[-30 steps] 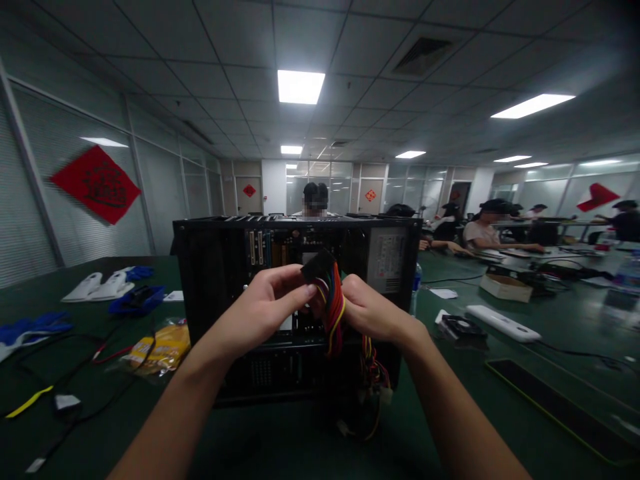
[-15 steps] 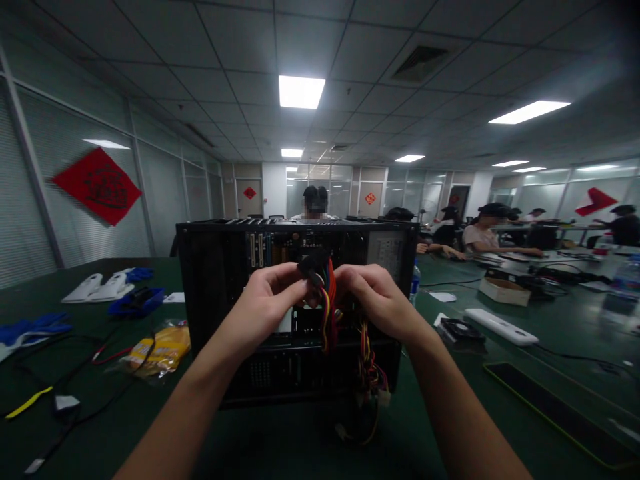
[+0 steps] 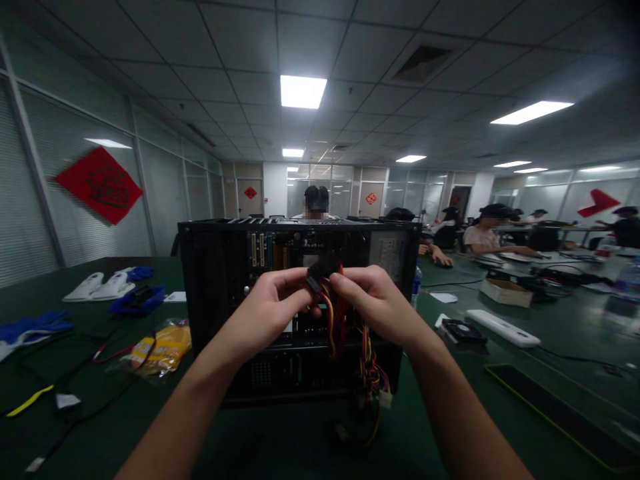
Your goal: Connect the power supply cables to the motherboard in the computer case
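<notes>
A black computer case (image 3: 215, 230) lies on its side with its open face towards me, its motherboard slots and the power supply (image 3: 390, 257) showing inside. In front of the opening, my left hand (image 3: 273, 303) pinches a black power connector (image 3: 316, 279) between thumb and fingers. My right hand (image 3: 373, 300) is closed on the bundle of red, yellow and black power cables (image 3: 336, 323) just behind that connector. More loose cables with white plugs (image 3: 373, 380) hang from the case's lower right onto the table.
On the left lie white-and-blue gloves (image 3: 103, 285), a blue tray (image 3: 137, 301), a yellow plastic packet (image 3: 165, 347) and black cords. To the right are a fan-like black part (image 3: 463, 330), a white power strip (image 3: 503, 328), a dark mat (image 3: 555, 413) and a cardboard box (image 3: 505, 290). People sit beyond.
My right hand has shifted left along the cables, closer to my left hand. The connector has turned and dropped slightly, tilting towards me.
</notes>
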Available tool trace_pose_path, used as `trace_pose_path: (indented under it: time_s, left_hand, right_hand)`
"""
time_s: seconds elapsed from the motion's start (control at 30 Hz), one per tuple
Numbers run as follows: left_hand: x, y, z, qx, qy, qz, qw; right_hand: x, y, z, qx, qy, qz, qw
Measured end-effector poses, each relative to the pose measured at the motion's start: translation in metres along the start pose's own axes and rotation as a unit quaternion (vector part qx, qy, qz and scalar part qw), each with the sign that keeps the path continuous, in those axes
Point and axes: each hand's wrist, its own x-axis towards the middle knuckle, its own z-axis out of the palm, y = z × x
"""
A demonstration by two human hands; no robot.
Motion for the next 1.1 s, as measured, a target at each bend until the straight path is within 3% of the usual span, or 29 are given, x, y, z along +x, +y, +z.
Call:
trace_pose_path:
  time_s: [0.17,0.53,0.7,0.97,1.1]
  left_hand:
    - [-0.004,0.003,-0.001,0.019,-0.028,-0.015,0.999]
    - [0.000,0.001,-0.001,-0.056,0.084,-0.007,0.995]
    - [-0.001,0.001,-0.002,-0.073,0.062,-0.018,0.995]
    - [-0.006,0.005,-0.008,-0.084,0.007,-0.008,0.996]
    - [-0.007,0.005,-0.008,-0.066,0.013,0.008,0.998]
  right_hand:
    - [0.000,0.000,0.002,-0.026,0.087,-0.024,0.996]
    - [0.000,-0.006,0.002,0.016,0.107,-0.010,0.994]
    - [-0.001,-0.006,0.003,-0.014,0.115,-0.027,0.993]
    - [-0.001,-0.007,0.004,0.022,0.127,-0.036,0.991]
    - [-0.002,-0.008,0.004,0.034,0.138,-0.029,0.989]
